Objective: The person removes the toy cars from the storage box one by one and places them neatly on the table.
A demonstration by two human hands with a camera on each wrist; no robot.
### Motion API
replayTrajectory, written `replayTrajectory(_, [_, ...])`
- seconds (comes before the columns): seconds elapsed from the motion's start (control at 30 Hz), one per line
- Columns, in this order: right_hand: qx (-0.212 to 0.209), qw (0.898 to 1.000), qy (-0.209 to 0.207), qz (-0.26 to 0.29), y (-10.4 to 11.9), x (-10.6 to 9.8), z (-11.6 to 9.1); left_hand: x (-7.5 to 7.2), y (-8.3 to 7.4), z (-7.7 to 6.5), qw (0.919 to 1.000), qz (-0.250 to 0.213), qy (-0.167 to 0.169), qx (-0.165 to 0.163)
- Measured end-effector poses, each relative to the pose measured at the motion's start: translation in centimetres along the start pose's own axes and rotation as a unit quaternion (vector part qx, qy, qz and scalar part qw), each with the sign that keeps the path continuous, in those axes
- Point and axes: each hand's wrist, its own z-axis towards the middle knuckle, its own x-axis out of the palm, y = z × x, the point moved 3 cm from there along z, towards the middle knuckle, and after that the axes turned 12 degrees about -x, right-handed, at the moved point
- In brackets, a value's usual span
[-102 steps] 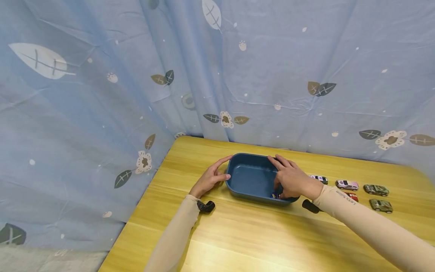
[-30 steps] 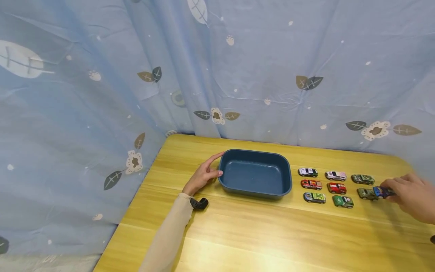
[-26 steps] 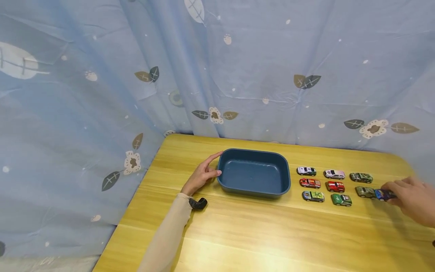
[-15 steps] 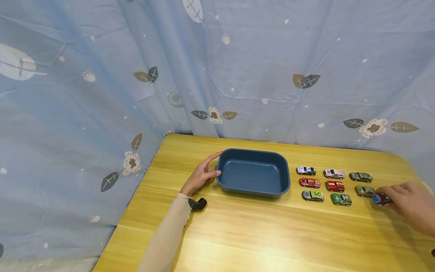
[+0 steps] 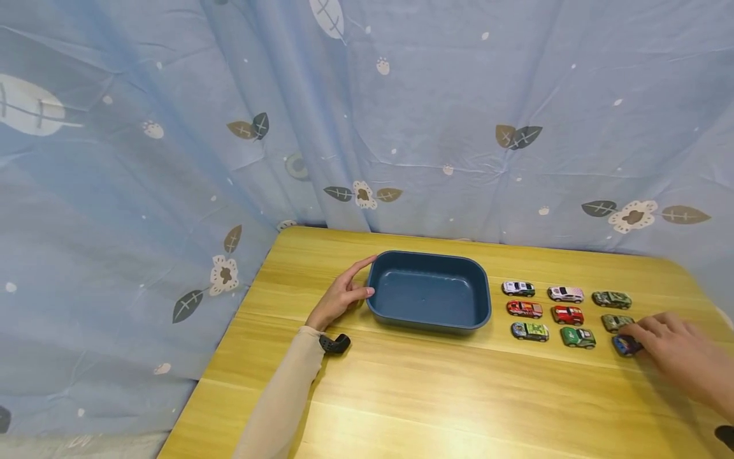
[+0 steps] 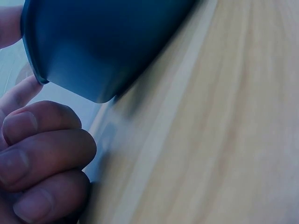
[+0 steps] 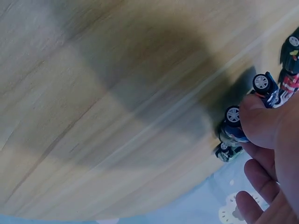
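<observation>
In the head view, my left hand (image 5: 335,299) touches the left end of a dark blue plastic bin (image 5: 424,324) with a straight index finger and thumb. Up close in the left wrist view, its other fingers are curled below the bin's wall (image 6: 93,60), holding nothing. At the far right, my right hand (image 5: 676,350) pinches a blue toy car (image 5: 626,345) between thumb and fingers, just in front of an olive camouflage toy car (image 5: 617,322). The right wrist view shows that blue car's wheels (image 7: 261,83) facing the camera, with the thumb across its side.
Several toy cars stand in rows right of the bin, among them a green car (image 5: 578,338), a red car (image 5: 568,315) and a white car (image 5: 518,289). A wooden table (image 5: 436,395) lies beneath. Blue patterned curtains (image 5: 436,127) hang behind and at left.
My right hand left the bin with the blue car and carried it right, then brought it slightly left and nearer, in front of the olive car. The left hand stays at the bin.
</observation>
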Motion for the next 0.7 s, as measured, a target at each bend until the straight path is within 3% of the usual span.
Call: replayTrajectory(0.7, [-0.013, 1.000, -0.014, -0.003, 0.40, 0.23, -0.46, 0.11, 0.05, 0.12, 1.0000, 0.002, -0.001, -0.005])
